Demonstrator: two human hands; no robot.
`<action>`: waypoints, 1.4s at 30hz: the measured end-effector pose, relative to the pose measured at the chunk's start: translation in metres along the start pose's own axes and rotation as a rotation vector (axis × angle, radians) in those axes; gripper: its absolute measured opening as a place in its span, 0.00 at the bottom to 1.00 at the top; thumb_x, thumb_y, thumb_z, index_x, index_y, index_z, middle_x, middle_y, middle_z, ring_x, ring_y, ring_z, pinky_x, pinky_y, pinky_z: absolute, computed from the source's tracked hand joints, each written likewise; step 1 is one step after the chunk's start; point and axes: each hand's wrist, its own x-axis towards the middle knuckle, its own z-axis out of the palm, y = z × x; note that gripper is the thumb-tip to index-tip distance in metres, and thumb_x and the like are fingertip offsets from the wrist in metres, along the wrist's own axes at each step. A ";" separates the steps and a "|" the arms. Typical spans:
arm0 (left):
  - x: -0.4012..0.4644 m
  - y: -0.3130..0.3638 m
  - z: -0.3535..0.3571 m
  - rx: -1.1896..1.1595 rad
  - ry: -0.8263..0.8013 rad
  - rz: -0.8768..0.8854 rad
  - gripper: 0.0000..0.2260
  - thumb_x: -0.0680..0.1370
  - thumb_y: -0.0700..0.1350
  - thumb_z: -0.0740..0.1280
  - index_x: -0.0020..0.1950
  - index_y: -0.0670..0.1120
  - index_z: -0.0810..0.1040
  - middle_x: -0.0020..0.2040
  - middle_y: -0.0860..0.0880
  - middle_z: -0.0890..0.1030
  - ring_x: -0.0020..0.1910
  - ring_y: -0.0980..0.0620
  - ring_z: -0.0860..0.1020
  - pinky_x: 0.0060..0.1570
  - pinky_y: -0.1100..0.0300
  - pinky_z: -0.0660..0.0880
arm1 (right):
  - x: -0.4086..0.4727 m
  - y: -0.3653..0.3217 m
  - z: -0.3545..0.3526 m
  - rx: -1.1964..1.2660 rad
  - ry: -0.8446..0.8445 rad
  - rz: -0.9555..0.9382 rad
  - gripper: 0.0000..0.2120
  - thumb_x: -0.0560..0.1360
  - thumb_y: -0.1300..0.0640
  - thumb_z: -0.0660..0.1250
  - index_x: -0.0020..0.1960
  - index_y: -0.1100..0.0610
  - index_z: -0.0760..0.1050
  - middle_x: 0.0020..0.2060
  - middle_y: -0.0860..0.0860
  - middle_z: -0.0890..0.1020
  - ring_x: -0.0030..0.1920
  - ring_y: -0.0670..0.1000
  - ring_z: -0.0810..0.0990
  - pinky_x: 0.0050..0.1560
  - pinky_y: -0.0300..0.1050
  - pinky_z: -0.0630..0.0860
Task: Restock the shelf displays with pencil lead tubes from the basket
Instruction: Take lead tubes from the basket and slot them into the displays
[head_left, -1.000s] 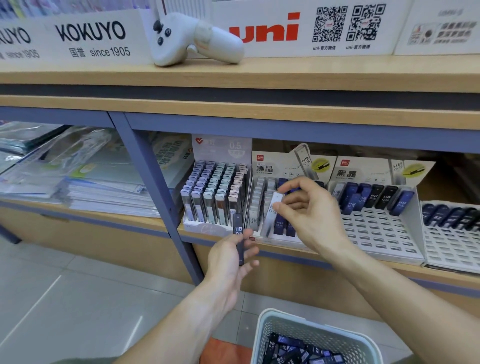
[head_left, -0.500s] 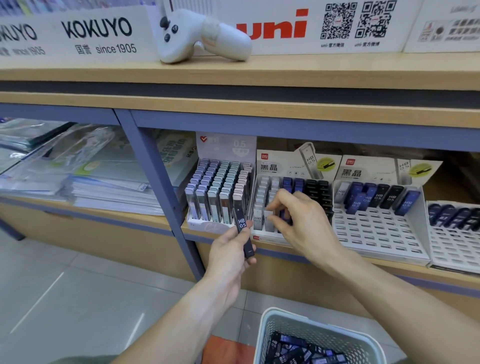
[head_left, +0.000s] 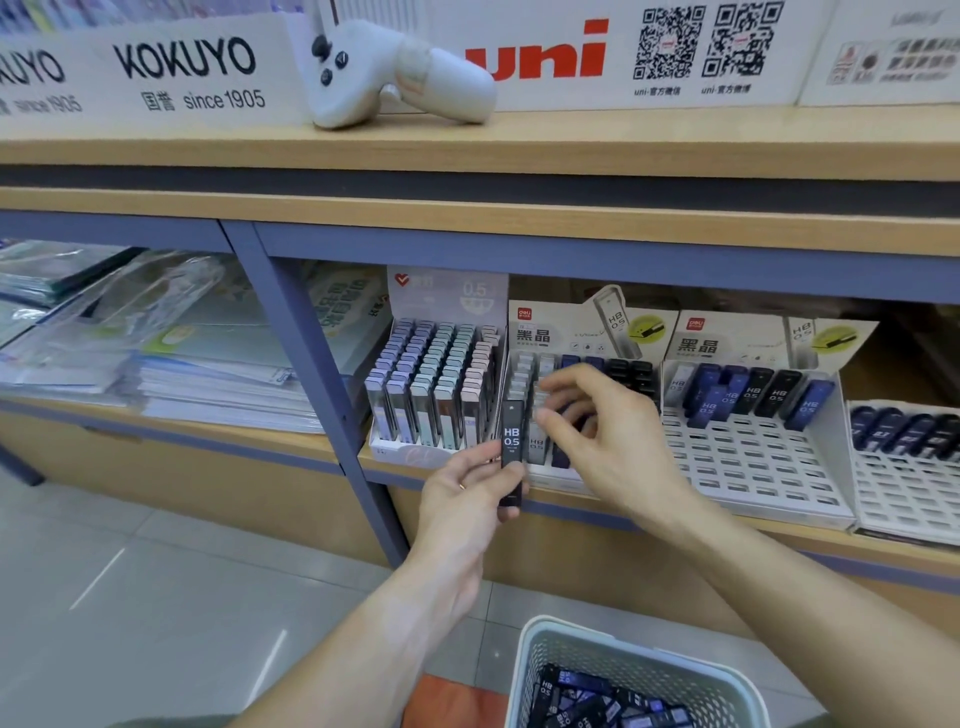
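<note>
So far we judge the restocking to be partway through, and going left to right shows why. On the far left of the shelf lie stacks of plastic folders (head_left: 156, 358), no part of this job. Next comes the pastel tube display (head_left: 436, 384), whose rows look full, so we take that one as needing nothing. Just in front of its right edge, our left hand (head_left: 467, 499) pinches one black lead tube (head_left: 511, 457) marked HB 0.5 between thumb and fingers, upright and not yet in any slot. Beside it our right hand (head_left: 608, 431) reaches into the middle display (head_left: 550, 332) with its fingers loosely curled over the grey and blue tubes; whether they are gripping one or only touching the row we cannot tell. That tray looks mostly filled, with black tubes at its back right. Further right, the third display (head_left: 753, 457) carries tubes only along its back row, and most of its white slots stand bare; the fourth display (head_left: 909, 467) at the frame's edge looks the same. Below, at the bottom right, the basket (head_left: 545, 654) holds a good heap of dark tubes. By our reckoning, most of the work lies ahead: the tube in hand, then the two sparse trays.
</note>
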 end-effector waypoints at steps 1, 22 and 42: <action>-0.001 0.000 0.002 0.014 -0.023 0.006 0.14 0.76 0.36 0.75 0.60 0.46 0.80 0.53 0.44 0.86 0.48 0.51 0.84 0.43 0.58 0.77 | 0.000 -0.002 -0.005 0.122 -0.030 0.080 0.10 0.76 0.58 0.73 0.55 0.48 0.79 0.43 0.45 0.84 0.43 0.45 0.82 0.44 0.35 0.76; -0.019 -0.023 0.061 0.358 -0.281 -0.050 0.08 0.74 0.38 0.78 0.52 0.46 0.87 0.45 0.47 0.88 0.47 0.51 0.86 0.46 0.67 0.79 | -0.043 0.039 -0.092 0.385 0.041 0.371 0.10 0.72 0.66 0.76 0.50 0.56 0.81 0.41 0.63 0.84 0.40 0.63 0.85 0.46 0.50 0.84; 0.000 -0.043 0.064 0.423 -0.145 -0.116 0.13 0.78 0.32 0.69 0.59 0.45 0.79 0.51 0.47 0.85 0.52 0.49 0.84 0.44 0.61 0.80 | -0.040 0.057 -0.060 0.007 0.143 0.141 0.10 0.74 0.63 0.75 0.50 0.51 0.79 0.39 0.43 0.83 0.43 0.39 0.82 0.45 0.33 0.80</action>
